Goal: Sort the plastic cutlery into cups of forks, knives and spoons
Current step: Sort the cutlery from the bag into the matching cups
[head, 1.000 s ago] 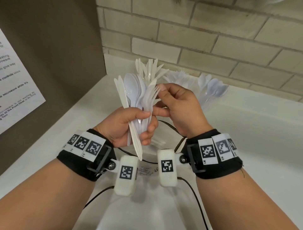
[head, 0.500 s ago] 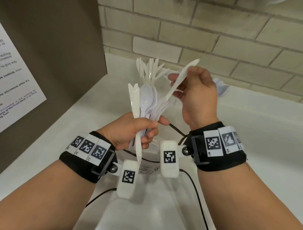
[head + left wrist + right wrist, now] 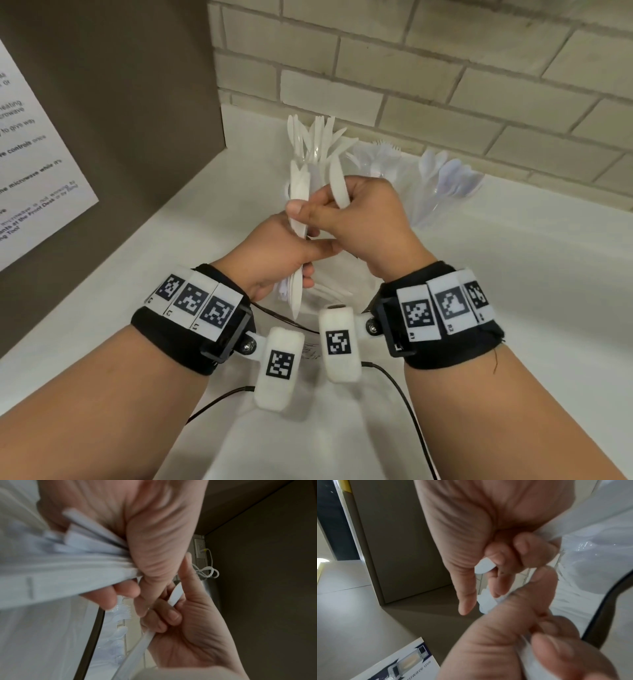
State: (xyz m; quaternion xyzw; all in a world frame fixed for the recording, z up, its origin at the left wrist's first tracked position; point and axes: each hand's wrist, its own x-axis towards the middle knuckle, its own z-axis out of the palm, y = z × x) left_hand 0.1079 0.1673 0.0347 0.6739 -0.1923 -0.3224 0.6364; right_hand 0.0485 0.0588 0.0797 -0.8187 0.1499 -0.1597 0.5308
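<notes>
My left hand (image 3: 274, 250) grips a mixed bundle of white plastic cutlery (image 3: 298, 192) upright over the counter; the bundle (image 3: 68, 572) fans out from the fist in the left wrist view. My right hand (image 3: 363, 219) has its fingers curled round one white piece that looks like a knife (image 3: 339, 186), while its thumb and forefinger touch the bundle's top. Three clear cups stand at the wall: one of knives (image 3: 317, 140), one of forks (image 3: 383, 161) and one of spoons (image 3: 442, 185).
A brown panel with a paper notice (image 3: 34, 164) walls off the left. A brick wall (image 3: 445, 85) closes the back. More white cutlery (image 3: 329, 291) lies on the white counter (image 3: 513, 274) under my hands. Black cables (image 3: 404, 383) trail from the wrist cameras.
My right hand pulled one piece out of the bundle, lifted it up and to the right, then came back to the bundle with that piece still in its fingers.
</notes>
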